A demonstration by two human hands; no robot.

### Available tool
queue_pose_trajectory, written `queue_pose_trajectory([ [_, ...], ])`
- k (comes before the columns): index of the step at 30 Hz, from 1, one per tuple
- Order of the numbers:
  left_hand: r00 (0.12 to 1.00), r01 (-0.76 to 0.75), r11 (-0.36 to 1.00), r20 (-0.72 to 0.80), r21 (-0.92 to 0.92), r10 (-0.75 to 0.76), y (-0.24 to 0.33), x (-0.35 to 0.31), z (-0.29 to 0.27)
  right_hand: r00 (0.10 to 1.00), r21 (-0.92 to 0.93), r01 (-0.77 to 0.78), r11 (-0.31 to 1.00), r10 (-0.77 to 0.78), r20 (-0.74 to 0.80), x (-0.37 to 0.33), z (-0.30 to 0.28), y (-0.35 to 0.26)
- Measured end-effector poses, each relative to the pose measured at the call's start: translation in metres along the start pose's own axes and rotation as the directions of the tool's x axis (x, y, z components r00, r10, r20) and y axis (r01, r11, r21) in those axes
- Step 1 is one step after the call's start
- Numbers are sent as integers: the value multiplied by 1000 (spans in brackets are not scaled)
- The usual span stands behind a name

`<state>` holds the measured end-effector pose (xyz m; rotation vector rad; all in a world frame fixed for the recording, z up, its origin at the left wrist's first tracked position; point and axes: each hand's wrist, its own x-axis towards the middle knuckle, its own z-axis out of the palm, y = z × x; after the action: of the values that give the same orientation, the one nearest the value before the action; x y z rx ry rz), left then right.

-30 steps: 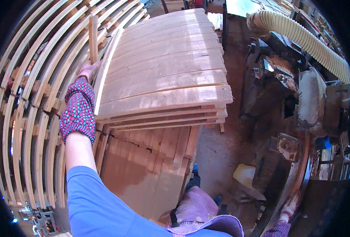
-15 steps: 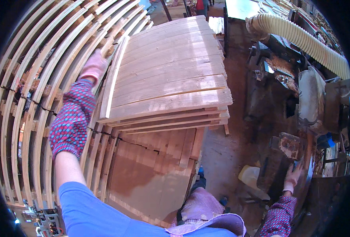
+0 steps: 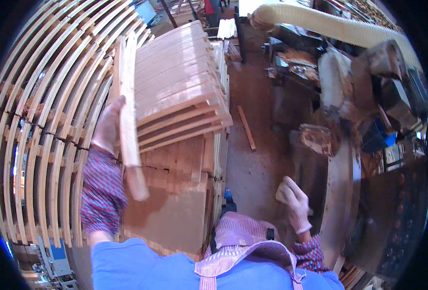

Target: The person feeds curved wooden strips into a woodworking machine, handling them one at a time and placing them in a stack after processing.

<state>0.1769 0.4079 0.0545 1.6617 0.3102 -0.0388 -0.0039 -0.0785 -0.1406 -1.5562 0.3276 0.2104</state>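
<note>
My left hand (image 3: 106, 126), in a pinkish glove, is closed round wooden slats (image 3: 128, 92) held lengthwise. At least two overlap, and their lower ends blur. They are just left of a stack of wide wooden panels (image 3: 175, 72), which partly overlaps the slats in view. On the right, my right hand (image 3: 297, 205) is raised over the floor, left of the machine, with its gloved fingers curled. A small yellowish patch shows at its fingertips; whether it is held I cannot make out.
A tall rack of curved-looking wooden slats (image 3: 54, 111) fills the left. Below the panels lies a broad wooden surface (image 3: 163, 212). A dusty machine (image 3: 339, 87) with a cream ribbed hose (image 3: 315, 24) stands right. A loose wood strip (image 3: 246, 128) lies on the floor.
My left hand has drawn back from beside the panels, bringing slats with it. My right hand has come off the machine's edge, moving inward, and its fingers have curled. The view has shifted right.
</note>
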Motion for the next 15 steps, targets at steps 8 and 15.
queue_pose_trajectory([
  [8, 936, -82, 813, 236, -576, 261, -129, -215, 327, 858, 54, 473, 879, -474, 198, -106, -13, -34],
  [15, 884, 256, 753, 462, -606, 72, -206, -271, 429, 888, -416, 247, 875, -377, -265, -217, -120, 68],
])
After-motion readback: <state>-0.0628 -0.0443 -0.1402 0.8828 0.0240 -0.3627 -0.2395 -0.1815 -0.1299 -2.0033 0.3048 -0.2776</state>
